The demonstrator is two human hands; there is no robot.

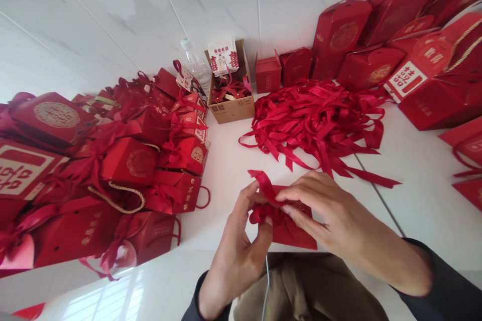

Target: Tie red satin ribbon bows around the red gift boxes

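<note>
A small red gift box (295, 233) sits at the table's front edge, partly covered by my hands. On top of it bunches a red ribbon (265, 185), one end standing up between my hands. My left hand (246, 238) is closed on the ribbon at the box's left side, thumb and fingers around a loop. Fingers of my right hand (326, 210) pinch the same ribbon just above the box. Whether a knot has formed under the fingers is hidden. Behind my right hand lies a heap of loose red ribbons (316, 115).
Several ribbon-tied red gift boxes (131, 163) are piled on the left. An open cardboard box (233, 110) holding cards and red pieces stands by the wall, beside a clear plastic bottle (194, 60). More red boxes (341, 30) line the back right of the white table (222, 160).
</note>
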